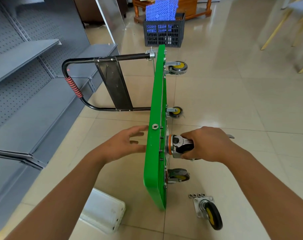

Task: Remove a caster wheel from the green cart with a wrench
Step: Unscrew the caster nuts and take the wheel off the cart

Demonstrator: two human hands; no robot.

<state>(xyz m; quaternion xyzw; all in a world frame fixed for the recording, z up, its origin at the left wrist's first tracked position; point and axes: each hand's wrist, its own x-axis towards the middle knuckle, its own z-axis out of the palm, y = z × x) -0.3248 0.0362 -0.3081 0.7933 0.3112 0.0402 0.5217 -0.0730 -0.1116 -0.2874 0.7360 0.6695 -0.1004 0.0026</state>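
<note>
Green cart [156, 118] stands on its edge, mid-floor; the right hand [206, 144] grips a caster wheel [180, 147] and a wrench [186, 141] together on the cart's right face, while the left hand [124, 144], fingers spread and holding nothing, rests against the left face. A loose nut [154, 126] sits on the cart's top edge just beyond, with a detached caster [210, 212] and four nuts [197, 195] on the near floor. Risk: the nut rolls off or the cart tips if bracing slackens.
</note>
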